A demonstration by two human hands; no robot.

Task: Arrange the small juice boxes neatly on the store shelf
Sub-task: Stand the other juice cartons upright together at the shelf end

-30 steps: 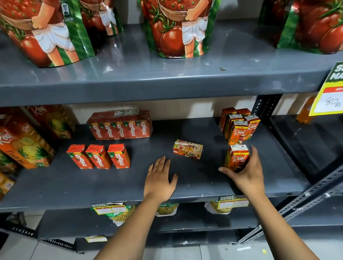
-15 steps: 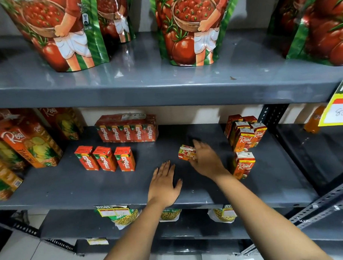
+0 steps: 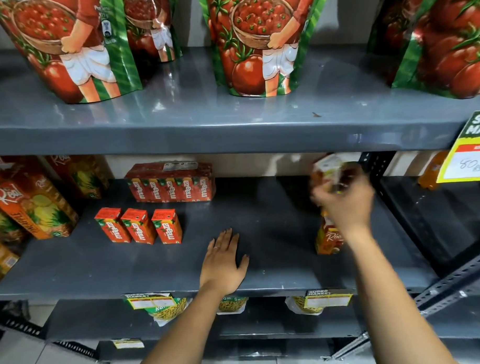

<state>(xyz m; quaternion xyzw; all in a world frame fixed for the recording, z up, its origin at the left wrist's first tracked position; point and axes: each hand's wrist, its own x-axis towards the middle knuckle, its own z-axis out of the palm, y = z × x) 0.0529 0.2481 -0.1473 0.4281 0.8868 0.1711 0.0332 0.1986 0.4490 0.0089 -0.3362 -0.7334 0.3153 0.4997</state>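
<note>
My right hand [image 3: 344, 202] is blurred with motion and holds a small juice box [image 3: 328, 169] up at the back right of the grey middle shelf [image 3: 262, 219], over the spot where other small Real boxes stand hidden behind it. One small orange Real box [image 3: 328, 240] stands upright just below my wrist. My left hand [image 3: 222, 260] lies flat and open on the shelf near its front edge. Three small red Maaza boxes [image 3: 138, 226] stand in a row at the left, with a wrapped Maaza multipack [image 3: 171, 183] behind them.
Large Real juice cartons [image 3: 30, 205] fill the shelf's left end. Tomato pouches [image 3: 253, 42] stand on the shelf above. A yellow price tag [image 3: 469, 157] hangs at the right beside a perforated upright [image 3: 374, 166]. Packets [image 3: 167, 309] hang below the front edge.
My right hand took the box that lay on its side mid-shelf and carried it up and right to the back right group. My left hand stayed flat on the shelf.
</note>
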